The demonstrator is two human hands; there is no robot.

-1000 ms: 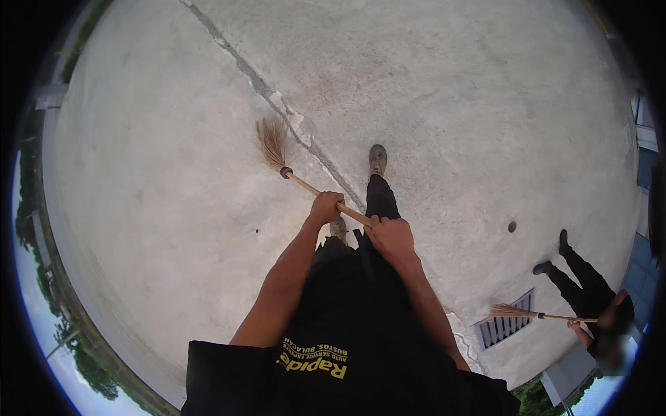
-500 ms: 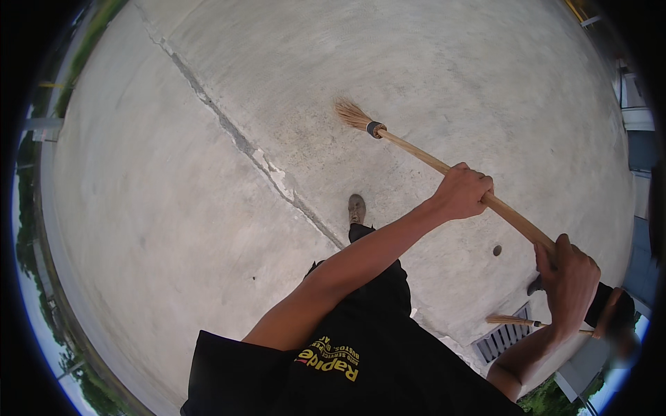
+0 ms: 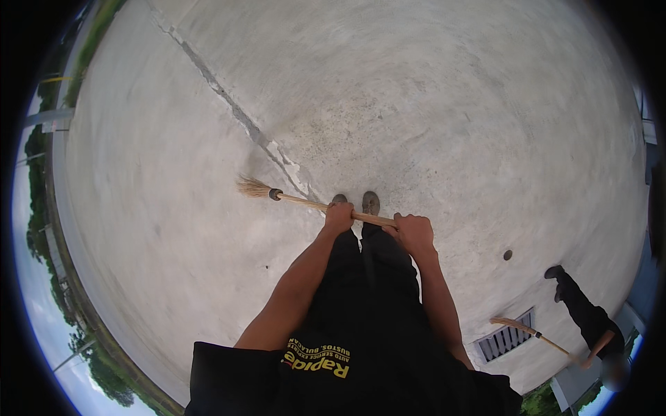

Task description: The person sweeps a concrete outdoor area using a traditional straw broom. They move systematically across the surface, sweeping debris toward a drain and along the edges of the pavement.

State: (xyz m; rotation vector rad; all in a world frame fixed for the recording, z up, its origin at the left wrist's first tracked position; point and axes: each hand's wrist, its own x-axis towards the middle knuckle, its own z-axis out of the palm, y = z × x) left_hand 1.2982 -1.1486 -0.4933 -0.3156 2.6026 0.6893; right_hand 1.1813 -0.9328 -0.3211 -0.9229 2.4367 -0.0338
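A stick broom point(image 3: 305, 202) with a wooden handle, a dark binding ring and a fan of tan bristles lies across my front, bristles toward the left. My left hand point(image 3: 339, 217) is wrapped round the middle of the handle. Near the handle's right end, my right hand point(image 3: 414, 232) is closed on it, thumb along the wood. The bristles are left of the crack in the concrete floor point(image 3: 173, 173); whether they touch the floor I cannot tell. Both my shoes point(image 3: 371, 202) show just beyond the handle.
A jagged crack point(image 3: 239, 116) runs from the far left toward my feet. At the lower right are a floor grate point(image 3: 507, 335) and a small round hole point(image 3: 508, 255). Another person point(image 3: 586, 312) in dark clothes stands there with a second broom point(image 3: 520, 326).
The broom has swung from the right side leftward across my front, and both hands came with it. My second shoe now shows. The other person is now in fuller view.
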